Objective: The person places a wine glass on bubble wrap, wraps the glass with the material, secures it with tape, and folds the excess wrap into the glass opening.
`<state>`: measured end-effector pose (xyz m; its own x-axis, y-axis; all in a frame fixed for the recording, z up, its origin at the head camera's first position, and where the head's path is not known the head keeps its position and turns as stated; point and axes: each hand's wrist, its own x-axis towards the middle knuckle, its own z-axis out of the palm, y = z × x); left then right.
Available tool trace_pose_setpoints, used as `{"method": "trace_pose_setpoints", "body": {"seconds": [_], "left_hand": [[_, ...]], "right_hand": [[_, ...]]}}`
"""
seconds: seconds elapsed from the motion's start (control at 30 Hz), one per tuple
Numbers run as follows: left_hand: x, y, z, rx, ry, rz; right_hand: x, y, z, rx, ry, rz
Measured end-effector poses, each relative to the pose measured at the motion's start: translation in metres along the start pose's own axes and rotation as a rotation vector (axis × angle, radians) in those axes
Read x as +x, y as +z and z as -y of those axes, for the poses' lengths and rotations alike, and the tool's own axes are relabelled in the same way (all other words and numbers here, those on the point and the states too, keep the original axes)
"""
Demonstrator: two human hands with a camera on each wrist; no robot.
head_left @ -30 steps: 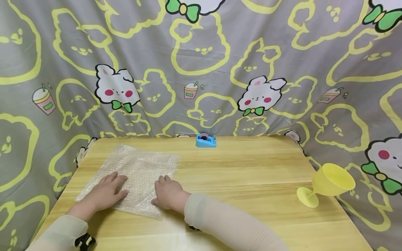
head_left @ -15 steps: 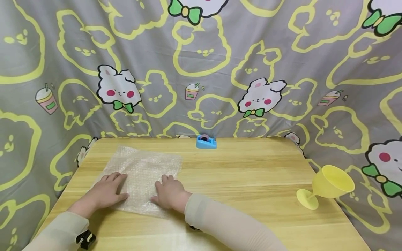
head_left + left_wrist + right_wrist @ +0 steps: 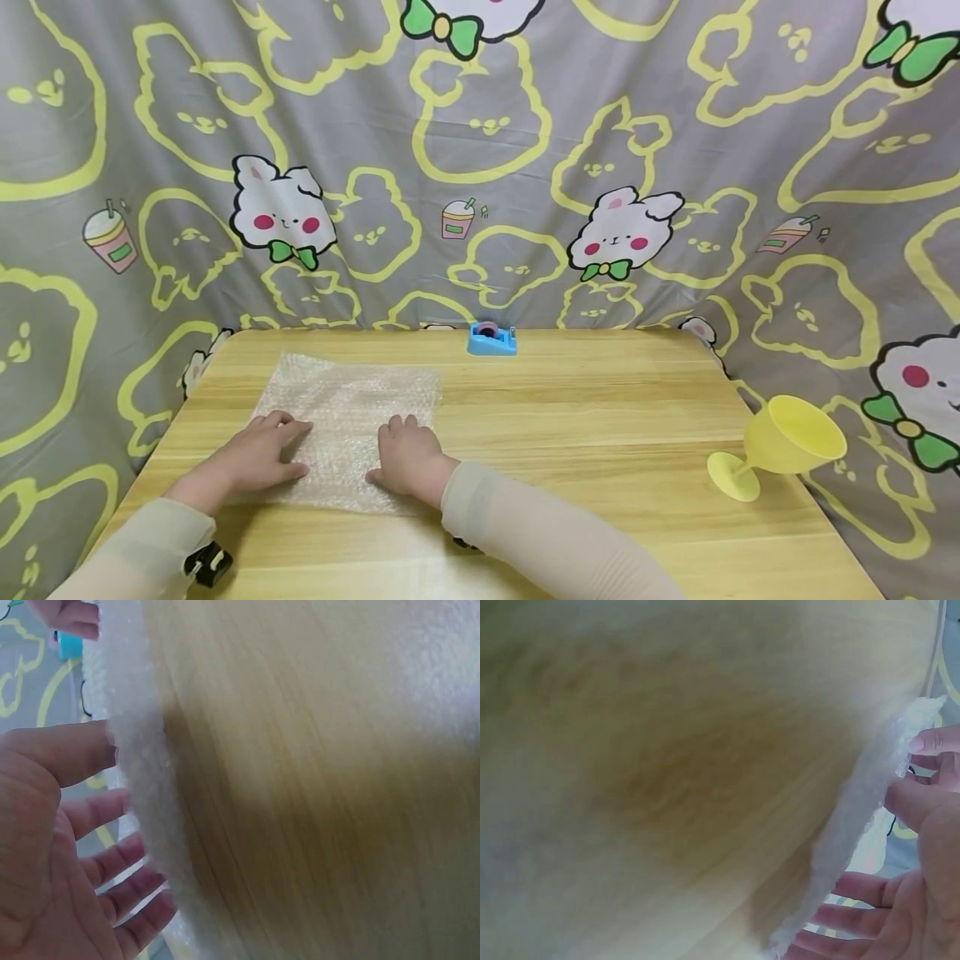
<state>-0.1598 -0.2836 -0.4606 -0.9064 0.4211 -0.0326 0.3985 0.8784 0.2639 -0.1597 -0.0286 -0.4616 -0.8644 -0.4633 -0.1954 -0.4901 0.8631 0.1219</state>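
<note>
Clear bubble-wrap sheet, roughly rectangular (image 3: 348, 408): lies spread on the left half of the light wood-grain bench (image 3: 570, 408), slightly rumpled. Can't tell if it's one layer or two.

Handling, my read: very light, floppy, no stiffness of its own. Film face probably slides easily on the smooth bench, so a one-sided push would swing it round or ruck it up. Not fragile in the breaking sense, but a hard squeeze could pop bubbles. Would take it at two corners of one edge, or both side edges level with each other, thumb on top and fingers under, light pinch. One corner alone would let the rest droop and fold.

Left hand (image 3: 262, 454): on the sheet's left side, thumb and fingers apart, no clamp. Left wrist view has the fingers spaced out, tips at the film.

Right hand (image 3: 408, 458): on the right side, fingers relaxed, thumb well off them toward the middle; not clamped either. Middle of the sheet shows between the two.

Further out: small blue plastic tape dispenser with a roll in it (image 3: 492, 342), far edge of bench, right of the sheet and apart from it. Yellow goblet-shaped cup with stem and round foot (image 3: 795, 433), by the right edge, well apart. Grey curtain with yellow cartoon outlines (image 3: 487, 275) behind the bench.
</note>
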Motion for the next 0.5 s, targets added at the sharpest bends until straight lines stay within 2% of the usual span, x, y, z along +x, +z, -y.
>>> {"method": "trace_pose_setpoints", "body": {"seconds": [0.27, 0.5], "left_hand": [[-0.004, -0.002, -0.001, -0.075, -0.02, 0.006], [-0.003, -0.005, 0.001, -0.123, -0.001, 0.077]], "right_hand": [[0.004, -0.002, -0.006, 0.079, 0.001, 0.027], [0.006, -0.002, -0.013, 0.103, -0.003, 0.057]]}}
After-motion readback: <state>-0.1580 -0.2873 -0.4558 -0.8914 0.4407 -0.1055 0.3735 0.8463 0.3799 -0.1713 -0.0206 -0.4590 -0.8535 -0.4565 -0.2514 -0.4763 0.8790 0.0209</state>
